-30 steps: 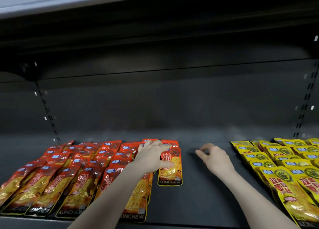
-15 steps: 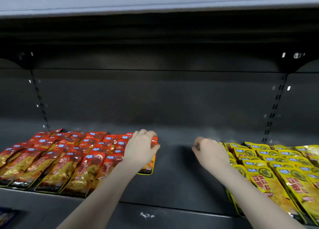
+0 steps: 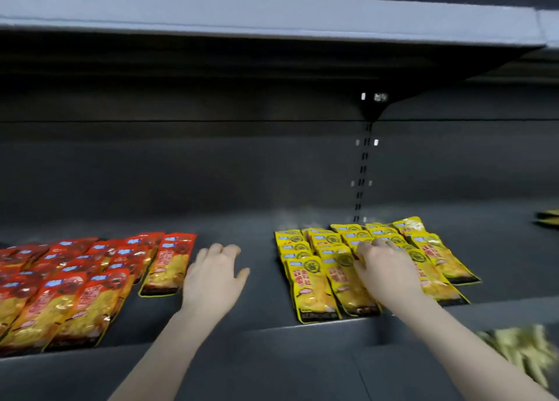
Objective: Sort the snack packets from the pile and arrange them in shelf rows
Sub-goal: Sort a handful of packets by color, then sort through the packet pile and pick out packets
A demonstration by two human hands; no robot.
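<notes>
Evidently the yellow packets [image 3: 313,288] are lying thin, light, glossy and slippery under the right hand [image 3: 385,272], whose fingers are resting on them, grip unclear. The left hand [image 3: 213,276] is hovering spread just beside the red packets [image 3: 166,264]; pinching an edge seam looks safest.

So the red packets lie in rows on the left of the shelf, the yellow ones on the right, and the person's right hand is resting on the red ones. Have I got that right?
Not quite. In the head view the right hand rests on the yellow packets, not the red packets. The rest holds: red rows on the left of the shelf, yellow on the right.
</notes>
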